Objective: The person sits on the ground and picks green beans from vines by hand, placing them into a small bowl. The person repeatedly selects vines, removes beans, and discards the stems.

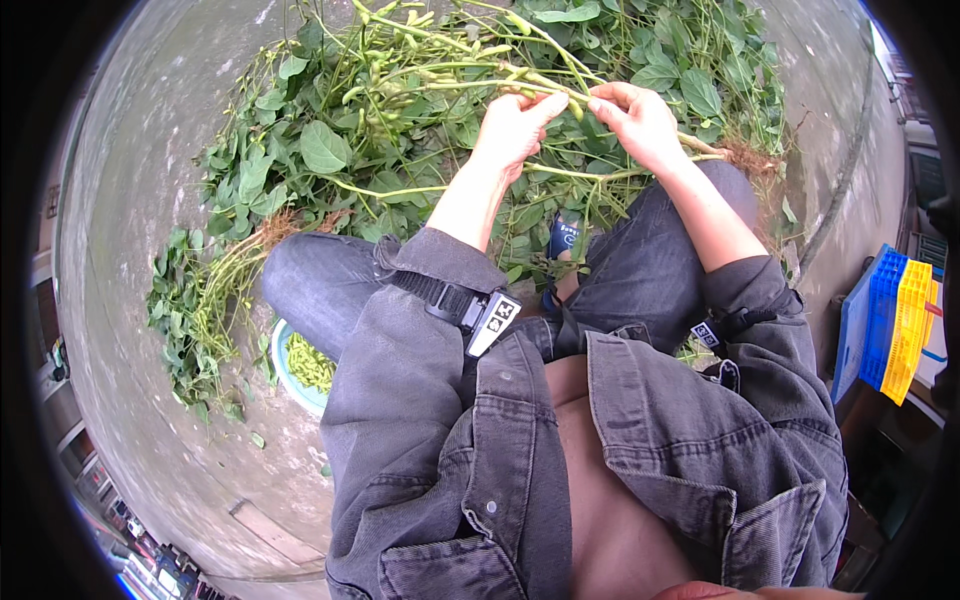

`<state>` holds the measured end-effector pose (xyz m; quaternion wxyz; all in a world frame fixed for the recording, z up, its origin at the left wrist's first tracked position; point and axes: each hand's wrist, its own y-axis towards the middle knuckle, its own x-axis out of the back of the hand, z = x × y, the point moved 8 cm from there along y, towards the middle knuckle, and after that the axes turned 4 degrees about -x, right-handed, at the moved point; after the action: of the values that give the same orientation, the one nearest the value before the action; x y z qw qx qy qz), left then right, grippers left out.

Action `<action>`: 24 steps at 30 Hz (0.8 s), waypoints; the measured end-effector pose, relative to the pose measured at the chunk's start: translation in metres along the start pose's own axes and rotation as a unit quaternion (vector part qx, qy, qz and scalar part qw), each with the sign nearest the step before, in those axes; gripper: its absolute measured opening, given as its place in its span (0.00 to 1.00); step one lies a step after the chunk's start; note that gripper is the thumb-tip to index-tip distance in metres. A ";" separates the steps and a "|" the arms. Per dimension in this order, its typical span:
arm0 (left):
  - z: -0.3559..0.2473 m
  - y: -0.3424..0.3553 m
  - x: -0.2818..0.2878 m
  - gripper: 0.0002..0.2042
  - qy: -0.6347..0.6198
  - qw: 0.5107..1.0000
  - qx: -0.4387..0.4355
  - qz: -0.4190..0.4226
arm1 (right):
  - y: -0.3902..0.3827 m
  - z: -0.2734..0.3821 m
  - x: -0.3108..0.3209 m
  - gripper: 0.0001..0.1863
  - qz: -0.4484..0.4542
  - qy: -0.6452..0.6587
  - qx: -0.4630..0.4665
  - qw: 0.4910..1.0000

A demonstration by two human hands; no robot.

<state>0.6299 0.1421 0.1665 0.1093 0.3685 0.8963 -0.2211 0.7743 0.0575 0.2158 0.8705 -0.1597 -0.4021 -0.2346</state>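
Green soybean plants with pods and leaves lie in a big heap [325, 148] in front of me. Over the heap, my right hand [638, 125] is closed on the stalk of a soybean plant [545, 82], thumb and fingers pinched together. Just to its left, my left hand [512, 130] is also closed, its thumb and forefinger pinching the same plant among its pods. Leaves and stems hide part of the left fingertips. Plump green pods [395, 85] hang along the stems left of my hands. Brown roots [748, 158] show at the right end of the stalks.
By my left knee stands a pale basin [282, 378] holding loose green pods [310, 362]. A smaller bunch of plants [195, 325] lies left of it. Blue and yellow plastic crates [885, 320] stand at the right. Concrete floor [150, 250] surrounds the heap.
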 end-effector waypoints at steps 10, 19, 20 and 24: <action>0.023 -0.008 -0.022 0.07 -0.056 0.990 0.030 0.126 | -0.004 0.001 -0.003 0.16 0.023 -0.008 -0.012 1.000; 0.022 -0.002 -0.026 0.09 -0.163 0.981 0.043 0.096 | -0.006 0.011 -0.002 0.16 -0.012 -0.036 0.017 0.999; 0.023 -0.001 -0.024 0.08 -0.131 0.988 0.038 0.073 | -0.007 0.012 -0.003 0.16 -0.011 -0.041 0.017 0.999; 0.031 -0.002 -0.023 0.07 -0.092 0.993 0.040 0.061 | -0.004 0.010 -0.005 0.17 0.009 -0.072 -0.019 0.997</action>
<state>0.6455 0.1117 0.1480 0.1898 0.4047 0.8488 -0.2824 0.7638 0.0602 0.2186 0.8383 -0.1968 -0.4575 -0.2220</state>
